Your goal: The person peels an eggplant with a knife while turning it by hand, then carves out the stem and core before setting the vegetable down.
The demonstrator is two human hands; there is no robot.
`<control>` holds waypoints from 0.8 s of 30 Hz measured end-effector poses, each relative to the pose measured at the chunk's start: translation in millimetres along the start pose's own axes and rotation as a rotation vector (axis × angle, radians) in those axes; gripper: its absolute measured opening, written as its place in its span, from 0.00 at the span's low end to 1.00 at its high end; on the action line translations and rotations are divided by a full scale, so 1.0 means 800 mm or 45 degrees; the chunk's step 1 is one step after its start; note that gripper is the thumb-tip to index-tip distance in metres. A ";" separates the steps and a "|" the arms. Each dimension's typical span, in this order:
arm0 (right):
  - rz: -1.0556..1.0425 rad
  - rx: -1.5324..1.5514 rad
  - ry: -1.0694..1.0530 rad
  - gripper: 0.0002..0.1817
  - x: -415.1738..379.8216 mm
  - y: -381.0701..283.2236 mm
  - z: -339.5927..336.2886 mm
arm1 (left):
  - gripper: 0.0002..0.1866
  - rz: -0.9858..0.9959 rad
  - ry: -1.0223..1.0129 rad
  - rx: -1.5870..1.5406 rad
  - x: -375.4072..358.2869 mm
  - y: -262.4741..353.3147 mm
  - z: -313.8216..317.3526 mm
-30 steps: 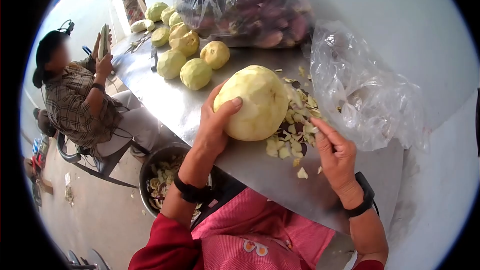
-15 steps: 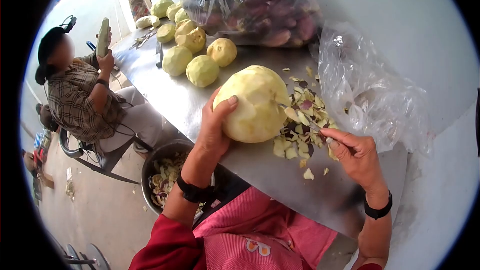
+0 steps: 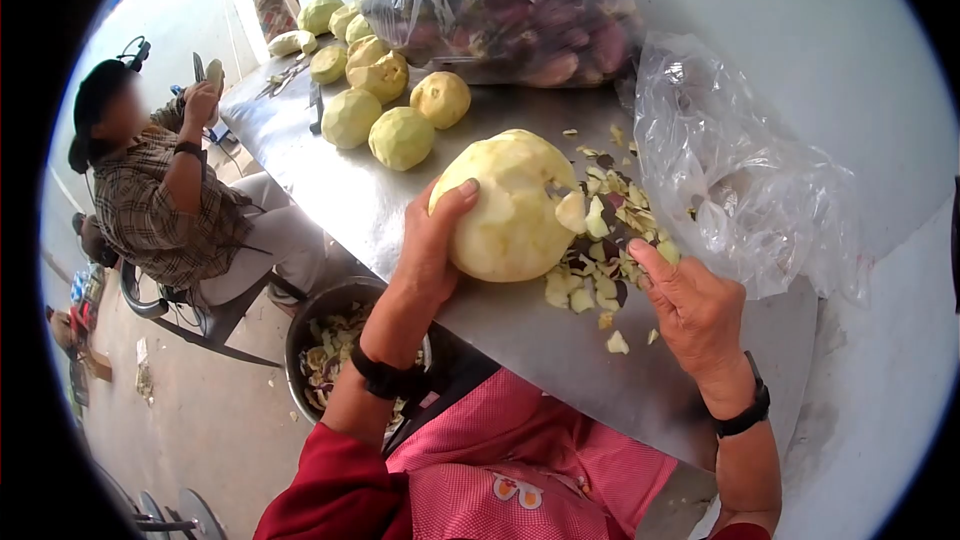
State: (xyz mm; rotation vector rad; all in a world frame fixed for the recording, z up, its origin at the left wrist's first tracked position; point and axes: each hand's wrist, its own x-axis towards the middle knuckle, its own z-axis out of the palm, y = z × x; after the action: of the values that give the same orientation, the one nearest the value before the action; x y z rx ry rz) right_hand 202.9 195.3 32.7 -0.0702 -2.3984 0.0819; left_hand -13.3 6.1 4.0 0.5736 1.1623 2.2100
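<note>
A large peeled round eggplant (image 3: 510, 210), pale yellow-green, is held up over the table's front part. My left hand (image 3: 432, 240) grips it from the left, thumb across its near face. On the other side my right hand (image 3: 690, 305) is closed round a small knife, its blade mostly hidden by the hand and loose slices. A pale slice (image 3: 571, 212) overlaps the eggplant's right side, near a dark spot. Purple and pale peelings (image 3: 608, 275) lie scattered on the table between the eggplant and my right hand.
Several peeled round eggplants (image 3: 402, 138) and another knife (image 3: 316, 108) lie on the metal table (image 3: 480, 335). Behind are a bag of purple eggplants (image 3: 530, 25) and a crumpled plastic bag (image 3: 735, 170). A peelings bowl (image 3: 300, 365) stands below left. A seated person (image 3: 165, 180) holds a pale vegetable.
My right hand has turned and shifted slightly left and up, with slices coming off at the eggplant's right side. The seated person's hands have moved together round their vegetable, a blade showing beside it.
</note>
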 end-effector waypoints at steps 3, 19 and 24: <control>-0.060 -0.071 0.033 0.28 0.001 0.001 0.001 | 0.34 -0.012 0.011 -0.023 0.000 -0.001 0.001; 0.771 1.267 -0.533 0.15 0.012 0.016 -0.032 | 0.39 0.232 0.082 0.087 -0.011 0.003 0.005; 0.720 1.184 -0.418 0.15 0.010 0.003 -0.016 | 0.42 0.175 0.078 0.155 -0.006 0.001 -0.002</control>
State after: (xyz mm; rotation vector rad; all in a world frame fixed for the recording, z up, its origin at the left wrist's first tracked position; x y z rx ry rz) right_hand 206.0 199.0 47.4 -0.3083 -2.3370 1.5337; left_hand -11.1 1.1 3.3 0.6579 1.3320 2.2975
